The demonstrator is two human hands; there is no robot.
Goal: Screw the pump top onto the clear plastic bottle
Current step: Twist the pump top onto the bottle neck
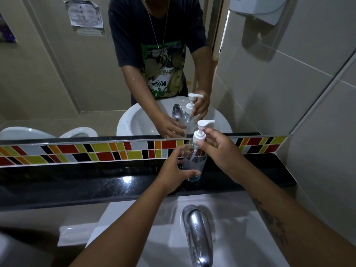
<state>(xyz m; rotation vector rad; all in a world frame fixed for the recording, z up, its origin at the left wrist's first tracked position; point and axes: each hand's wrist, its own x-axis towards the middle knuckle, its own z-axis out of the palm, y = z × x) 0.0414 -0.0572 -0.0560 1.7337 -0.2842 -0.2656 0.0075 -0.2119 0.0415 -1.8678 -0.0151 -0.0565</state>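
A clear plastic bottle with a little bluish liquid stands upright on the black stone ledge behind the sink. Its white pump top sits on the neck, nozzle pointing right. My left hand wraps the bottle's lower body, thumb across the front. My right hand pinches the white collar of the pump top with thumb and fingers. The dip tube shows inside the bottle.
A chrome faucet rises from the white sink just below my arms. A mirror above a strip of coloured tiles reflects the person and bottle. A tiled wall and a wall dispenser close off the right.
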